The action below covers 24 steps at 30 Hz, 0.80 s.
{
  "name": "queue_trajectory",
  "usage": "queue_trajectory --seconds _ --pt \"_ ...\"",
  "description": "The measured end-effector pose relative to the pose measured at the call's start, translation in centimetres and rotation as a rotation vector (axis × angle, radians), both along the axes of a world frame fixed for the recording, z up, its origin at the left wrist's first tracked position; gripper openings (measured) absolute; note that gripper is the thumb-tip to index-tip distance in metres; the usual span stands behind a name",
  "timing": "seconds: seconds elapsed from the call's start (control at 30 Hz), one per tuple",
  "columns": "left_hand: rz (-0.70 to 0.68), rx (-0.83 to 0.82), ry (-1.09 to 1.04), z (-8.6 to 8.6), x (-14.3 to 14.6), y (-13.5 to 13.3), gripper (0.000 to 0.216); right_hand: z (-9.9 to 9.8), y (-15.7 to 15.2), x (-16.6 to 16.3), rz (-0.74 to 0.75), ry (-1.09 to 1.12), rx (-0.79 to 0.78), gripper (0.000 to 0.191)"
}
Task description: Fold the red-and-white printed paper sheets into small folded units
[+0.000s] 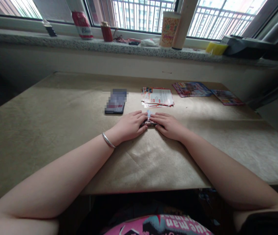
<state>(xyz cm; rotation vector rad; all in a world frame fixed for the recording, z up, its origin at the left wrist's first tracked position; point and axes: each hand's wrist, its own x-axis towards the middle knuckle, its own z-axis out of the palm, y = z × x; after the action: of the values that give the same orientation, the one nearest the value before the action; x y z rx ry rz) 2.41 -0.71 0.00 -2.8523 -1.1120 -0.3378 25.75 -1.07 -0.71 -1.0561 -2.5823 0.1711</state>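
Phone centre-left, lying apart. Your left hand pinches one end of the pack, mid-frame on the table. Your right hand pinches the other end. Card piles lie just above. Judging by this, the pack is not yet dealt out.

Frame centre: left hand and right hand lie palm-down on the brown paper-covered table, fingertips meeting over a small folded leaflet. Silver bangle on left wrist. Just above: dark phone, left of a leaflet stack. Upper right: two more leaflet piles. Top: stone windowsill bearing red can, patterned paper cup, yellow sponge.
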Motion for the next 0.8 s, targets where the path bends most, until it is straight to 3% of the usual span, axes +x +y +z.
queue_trajectory --seconds 0.43,0.6,0.8 --pt "0.046 0.022 0.000 0.1 0.7 0.2 0.042 -0.2 0.2 -0.1 -0.011 -0.012 0.037 0.041" --pt "-0.005 0.038 0.041 0.2 0.7 1.0 0.050 0.0 0.0 -0.2 -0.025 -0.028 0.059 0.040" --pt "0.046 0.008 0.039 0.3 1.2 1.0 0.055 0.2 -0.1 -0.2 -0.020 -0.003 0.050 0.039"
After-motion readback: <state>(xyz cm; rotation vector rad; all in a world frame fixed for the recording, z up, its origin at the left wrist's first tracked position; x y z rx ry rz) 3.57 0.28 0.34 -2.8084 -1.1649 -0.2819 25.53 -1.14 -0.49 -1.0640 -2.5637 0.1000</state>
